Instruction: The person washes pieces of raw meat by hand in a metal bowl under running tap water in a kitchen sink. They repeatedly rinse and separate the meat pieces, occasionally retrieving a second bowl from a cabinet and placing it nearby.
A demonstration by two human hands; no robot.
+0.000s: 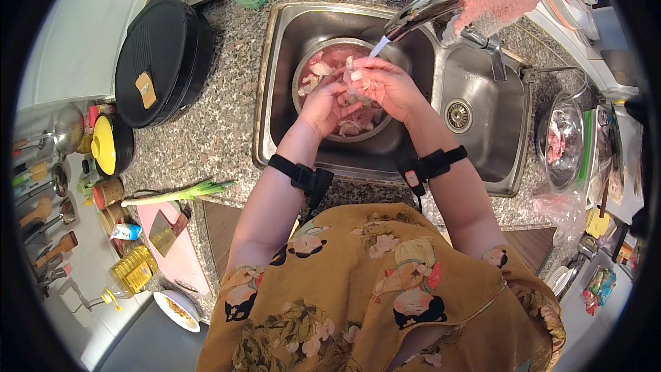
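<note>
A steel bowl [299,79] stands in the left sink basin [275,107], holding reddish water and several pale pink pieces of raw meat [320,67]. Over it, water runs from the chrome faucet [420,14] onto a piece of raw meat [355,76] between my hands. My right hand [389,88] pinches this piece near the stream. From the other side, my left hand [325,109] curls its fingers against the same piece, partly covering it. Both hands are wet and low over the bowl.
A pink and white cloth [492,0] drapes over the faucet. The right basin [482,145] has a drain. On the right stands a glass bowl [564,158] with raw meat. A black electric pan [162,62], a green onion [186,193], and a cleaver [165,233] on a pink cutting board [186,265] are left.
</note>
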